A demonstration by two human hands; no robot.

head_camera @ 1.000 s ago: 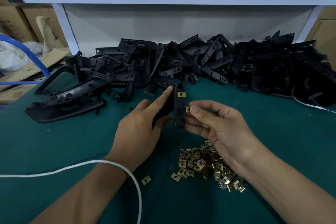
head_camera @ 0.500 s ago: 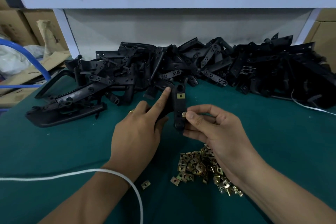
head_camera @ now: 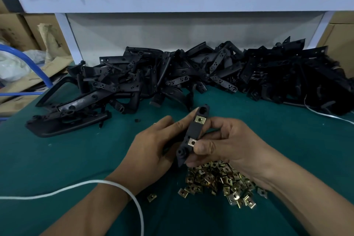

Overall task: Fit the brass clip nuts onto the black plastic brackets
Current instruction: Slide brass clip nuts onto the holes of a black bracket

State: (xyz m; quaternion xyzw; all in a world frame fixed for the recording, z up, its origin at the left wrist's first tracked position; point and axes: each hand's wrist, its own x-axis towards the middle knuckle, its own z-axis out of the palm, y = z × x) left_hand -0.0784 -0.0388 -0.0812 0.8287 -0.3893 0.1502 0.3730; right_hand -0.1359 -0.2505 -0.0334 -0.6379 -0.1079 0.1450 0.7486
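Observation:
A black plastic bracket [head_camera: 193, 132] is held upright and tilted between both hands above the green mat. My left hand [head_camera: 151, 143] grips its left edge, index finger along the side. My right hand [head_camera: 226, 143] holds its right side, thumb pressing on a brass clip nut [head_camera: 192, 142] seated low on the bracket. A second brass clip nut [head_camera: 200, 119] sits near the bracket's top. A pile of loose brass clip nuts [head_camera: 220, 180] lies on the mat just below my right hand.
A long heap of black plastic brackets [head_camera: 191, 74] runs along the back of the green mat [head_camera: 57, 155]. A larger black part [head_camera: 63, 120] lies at left. A white cord [head_camera: 76, 188] crosses my left wrist. Two stray nuts [head_camera: 152, 197] lie apart.
The bracket has tilted and both hands have come closer to me. The nut pinched in my right fingers now sits on the lower part of the bracket under my thumb.

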